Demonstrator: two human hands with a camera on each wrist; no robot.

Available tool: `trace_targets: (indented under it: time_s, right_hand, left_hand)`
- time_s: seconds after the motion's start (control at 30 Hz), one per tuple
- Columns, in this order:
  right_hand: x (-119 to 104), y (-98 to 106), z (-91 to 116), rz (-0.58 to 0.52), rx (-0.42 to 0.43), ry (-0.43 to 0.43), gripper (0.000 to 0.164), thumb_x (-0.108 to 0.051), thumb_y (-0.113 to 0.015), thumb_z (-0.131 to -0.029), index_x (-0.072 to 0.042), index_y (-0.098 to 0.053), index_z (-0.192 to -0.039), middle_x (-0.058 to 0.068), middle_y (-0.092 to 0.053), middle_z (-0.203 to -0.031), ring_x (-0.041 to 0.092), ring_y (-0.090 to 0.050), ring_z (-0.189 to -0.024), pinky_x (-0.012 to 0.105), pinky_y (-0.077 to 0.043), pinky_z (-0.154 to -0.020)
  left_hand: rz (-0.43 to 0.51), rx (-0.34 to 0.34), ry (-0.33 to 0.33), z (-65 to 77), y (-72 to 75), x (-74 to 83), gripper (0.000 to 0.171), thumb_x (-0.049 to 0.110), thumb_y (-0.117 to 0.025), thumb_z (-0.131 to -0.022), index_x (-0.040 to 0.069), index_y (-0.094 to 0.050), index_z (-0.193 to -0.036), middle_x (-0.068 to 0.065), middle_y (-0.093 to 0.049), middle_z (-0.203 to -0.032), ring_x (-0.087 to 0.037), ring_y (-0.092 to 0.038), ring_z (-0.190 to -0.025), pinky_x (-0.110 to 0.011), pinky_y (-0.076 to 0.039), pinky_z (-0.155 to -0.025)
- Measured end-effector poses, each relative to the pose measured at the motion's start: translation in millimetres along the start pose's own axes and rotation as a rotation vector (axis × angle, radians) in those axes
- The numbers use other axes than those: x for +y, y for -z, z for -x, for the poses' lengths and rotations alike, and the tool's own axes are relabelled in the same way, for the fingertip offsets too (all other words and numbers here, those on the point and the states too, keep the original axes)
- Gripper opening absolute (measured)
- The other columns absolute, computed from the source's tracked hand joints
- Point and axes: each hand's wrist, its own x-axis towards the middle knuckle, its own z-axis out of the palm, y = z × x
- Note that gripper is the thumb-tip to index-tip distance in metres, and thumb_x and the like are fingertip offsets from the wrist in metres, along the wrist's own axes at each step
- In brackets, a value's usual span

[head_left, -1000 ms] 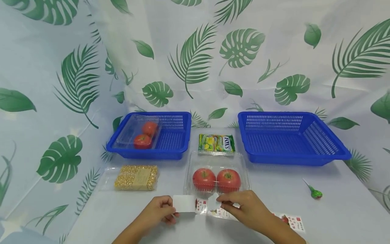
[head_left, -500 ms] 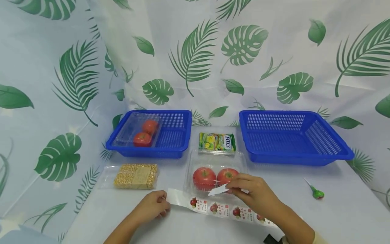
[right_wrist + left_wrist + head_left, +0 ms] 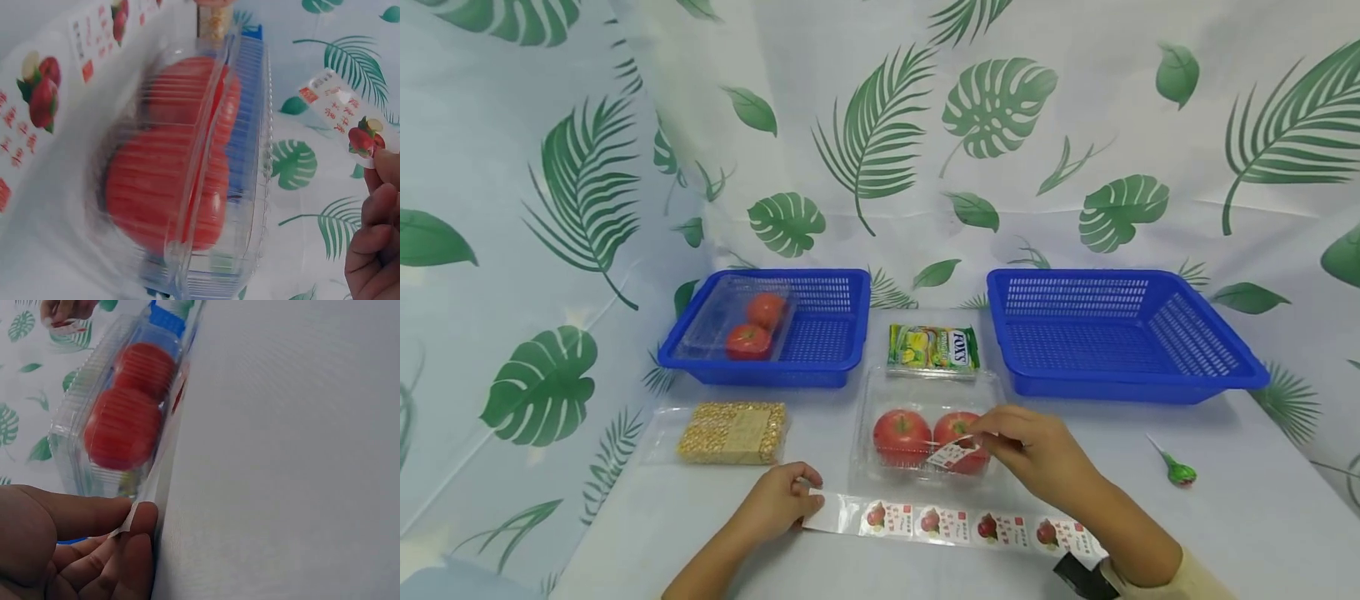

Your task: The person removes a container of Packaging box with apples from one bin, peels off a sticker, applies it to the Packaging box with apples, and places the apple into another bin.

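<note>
My left hand (image 3: 777,502) pinches the blank end of a strip of apple stickers (image 3: 955,527) between thumb and forefinger. The strip stretches rightward along the table in front of a clear plastic clamshell box (image 3: 868,479), and its far end passes under my right forearm. Two red apples (image 3: 901,437) sit side by side inside the box. Above the right side of the box, my right hand (image 3: 1033,446) pinches one peeled sticker (image 3: 953,452) by its edge. In the right wrist view that sticker (image 3: 344,115) shows its printed apple and red lettering, held apart from the box.
A blue basket (image 3: 775,377) at back left holds another clamshell of apples (image 3: 748,342). A second blue basket (image 3: 1138,390) stands at back right. Around the box lie a Fox's candy bag (image 3: 931,348), a bag of corn kernels (image 3: 733,433) and a green-wrapped lollipop (image 3: 1180,473).
The right hand has peeled a sticker off and lifted it forward and to the right over the box. The left hand has moved left and lowered the strip's end toward the table.
</note>
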Motion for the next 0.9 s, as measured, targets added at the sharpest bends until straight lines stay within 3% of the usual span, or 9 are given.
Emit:
trace_targets:
  time_s: [0.17,0.3,0.4,0.57,0.7,0.9]
  right_hand:
    - [5.3,3.2,-17.2,0.006,-0.097,-0.120,0.028,0.000,-0.074,-0.084,-0.015,-0.071,-0.108,-0.012,-0.066,-0.093,0.006,-0.058,-0.079,0.028,-0.055,-0.067]
    - [14.5,2.9,-32.9,-0.104,-0.204,-0.231,0.022,-0.006,-0.068,-0.091,-0.012,-0.069,-0.112,-0.007,-0.068,-0.100,0.013,-0.064,-0.092,0.033,-0.056,-0.078]
    - [22.6,-0.8,-43.1,-0.233,-0.266,-0.316,0.017,-0.006,-0.063,-0.094,-0.009,-0.067,-0.111,-0.001,-0.068,-0.096,0.022,-0.066,-0.087,0.035,-0.057,-0.075]
    - [37.7,-13.9,-52.7,-0.352,-0.323,-0.431,0.021,-0.003,-0.062,-0.094,-0.002,-0.064,-0.115,0.006,-0.063,-0.094,0.023,-0.065,-0.080,0.038,-0.057,-0.069]
    - [47.3,-26.5,-56.4,-0.346,-0.342,-0.478,0.023,0.000,-0.062,-0.093,-0.002,-0.063,-0.116,0.006,-0.063,-0.096,0.019,-0.064,-0.083,0.033,-0.058,-0.070]
    - [52.6,-32.3,-62.3,-0.316,-0.326,-0.482,0.024,0.000,-0.066,-0.090,-0.004,-0.065,-0.114,0.004,-0.063,-0.095,0.019,-0.064,-0.082,0.031,-0.057,-0.068]
  left_hand:
    - [-0.051,-0.007,-0.025,3.6,-0.5,-0.7,0.018,0.013,-0.072,-0.087,0.002,-0.065,-0.101,0.002,-0.055,-0.060,-0.012,-0.050,-0.048,-0.027,-0.044,-0.045]
    - [-0.052,-0.029,-0.041,5.7,-0.5,-3.8,0.014,0.013,-0.072,-0.087,0.004,-0.066,-0.096,0.002,-0.055,-0.063,-0.012,-0.052,-0.051,-0.026,-0.046,-0.045]
    - [-0.016,-0.065,-0.040,6.7,1.0,-7.0,0.014,0.013,-0.074,-0.086,0.004,-0.066,-0.095,0.001,-0.055,-0.065,-0.012,-0.053,-0.052,-0.027,-0.048,-0.047]
    - [0.078,-0.176,-0.001,-0.5,7.9,-9.8,0.021,0.013,-0.078,-0.082,0.003,-0.066,-0.094,-0.001,-0.056,-0.063,-0.012,-0.055,-0.052,-0.026,-0.050,-0.047]
    - [0.088,-0.291,0.010,-9.6,14.9,-6.8,0.021,0.014,-0.080,-0.080,0.004,-0.066,-0.092,-0.003,-0.060,-0.061,-0.012,-0.056,-0.052,-0.026,-0.050,-0.049]
    - [0.072,-0.415,-0.032,-24.5,22.9,-3.4,0.013,0.011,-0.077,-0.082,0.004,-0.066,-0.086,-0.002,-0.065,-0.066,-0.010,-0.058,-0.053,-0.022,-0.048,-0.047]
